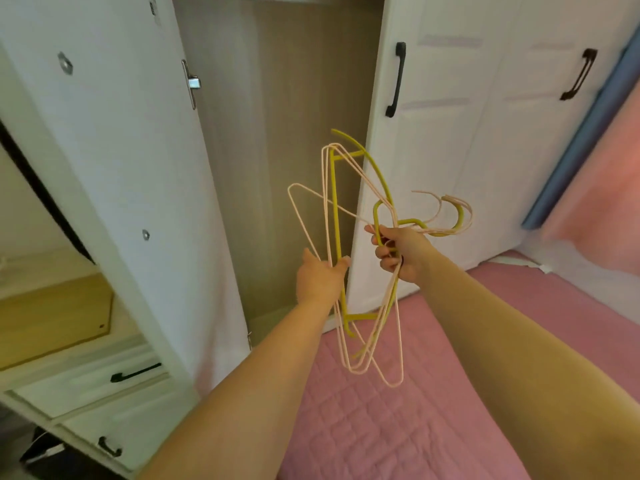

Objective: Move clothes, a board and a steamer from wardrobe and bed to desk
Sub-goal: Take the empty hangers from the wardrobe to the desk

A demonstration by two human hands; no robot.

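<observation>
I hold a bundle of clothes hangers in front of the open wardrobe (277,133): several thin pale pink wire hangers (308,216) and a thicker olive-yellow hanger (334,202). My right hand (401,252) grips the necks of the hangers near their hooks, which point right. My left hand (320,277) holds the straight bars of the bundle lower down. The hangers carry no clothes. The wardrobe compartment behind them shows bare wood-grain walls. No board or steamer is in view.
The open white wardrobe door (114,161) swings out at left. Closed white doors with black handles (396,79) stand at right. A pink quilted bed (433,393) lies below my arms. White drawers with black handles (135,374) and a wooden surface (52,323) are at lower left.
</observation>
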